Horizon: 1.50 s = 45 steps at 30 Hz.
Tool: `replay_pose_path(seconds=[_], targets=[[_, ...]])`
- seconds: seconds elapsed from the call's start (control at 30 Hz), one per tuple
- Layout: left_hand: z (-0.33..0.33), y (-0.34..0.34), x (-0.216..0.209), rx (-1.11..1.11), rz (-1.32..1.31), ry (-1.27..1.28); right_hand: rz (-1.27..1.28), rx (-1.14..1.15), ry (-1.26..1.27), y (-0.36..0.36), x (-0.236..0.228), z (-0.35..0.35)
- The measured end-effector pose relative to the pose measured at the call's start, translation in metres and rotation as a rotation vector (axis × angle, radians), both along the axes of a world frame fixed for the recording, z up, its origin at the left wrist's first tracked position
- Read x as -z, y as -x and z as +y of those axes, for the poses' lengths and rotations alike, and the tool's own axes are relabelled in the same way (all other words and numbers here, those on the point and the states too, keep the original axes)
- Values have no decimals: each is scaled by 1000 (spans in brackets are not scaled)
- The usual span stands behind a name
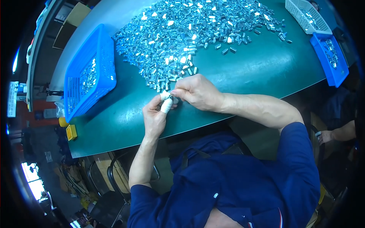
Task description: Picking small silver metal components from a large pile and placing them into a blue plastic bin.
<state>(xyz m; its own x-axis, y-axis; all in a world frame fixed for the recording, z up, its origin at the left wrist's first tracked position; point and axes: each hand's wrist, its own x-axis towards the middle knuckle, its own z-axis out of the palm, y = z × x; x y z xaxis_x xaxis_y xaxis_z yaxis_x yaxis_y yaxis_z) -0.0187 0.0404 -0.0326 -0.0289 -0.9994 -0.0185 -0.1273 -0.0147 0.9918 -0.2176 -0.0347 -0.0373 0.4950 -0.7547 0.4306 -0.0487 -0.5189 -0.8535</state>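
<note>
My left hand (155,117) is raised over the near part of the green table, with white wrapping on its thumb and a finger. Between those wrapped tips it pinches a small shiny metal piece (170,97), mostly covered by the fingers. Close against it from the right comes my right hand (199,93), thumb and forefinger pressed together at the piece. Whatever those right fingertips hold is too small to make out. Just beyond both hands spreads a large heap of small silvery metal pieces (197,28), its near tip almost reaching my fingers.
A blue perforated basket (108,72) with metal pieces stands at the left of the green table (258,76). Near it is a small yellow box (71,132). At the far right are a white basket (292,11) and a blue tray (338,78). Another person's hand (325,136) shows at right.
</note>
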Motion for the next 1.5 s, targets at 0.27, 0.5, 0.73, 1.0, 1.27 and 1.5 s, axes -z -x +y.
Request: replay_pose_path(seconds=[0.27, 0.5, 0.73, 1.0, 1.27, 1.5], targets=[[4, -8, -6, -6, -21, 1, 8, -116, -350, -2, -4, 0], [-20, -79, -67, -233, -520, 386, -126, 108, -491, 17, -16, -23], [-81, -136, -130, -565, -1389, 917, -151, 77, -434, 12, -19, -17], [-100, -83, -11, -172, -1072, 412, -148, 61, -472, 9, -16, -16], [-60, -73, -4, -138, -839, 384, -138, 30, -488, 11, -23, -16], [-43, -80, -7, -215, -861, 392, -124, 7, -481, 6, -22, -9]])
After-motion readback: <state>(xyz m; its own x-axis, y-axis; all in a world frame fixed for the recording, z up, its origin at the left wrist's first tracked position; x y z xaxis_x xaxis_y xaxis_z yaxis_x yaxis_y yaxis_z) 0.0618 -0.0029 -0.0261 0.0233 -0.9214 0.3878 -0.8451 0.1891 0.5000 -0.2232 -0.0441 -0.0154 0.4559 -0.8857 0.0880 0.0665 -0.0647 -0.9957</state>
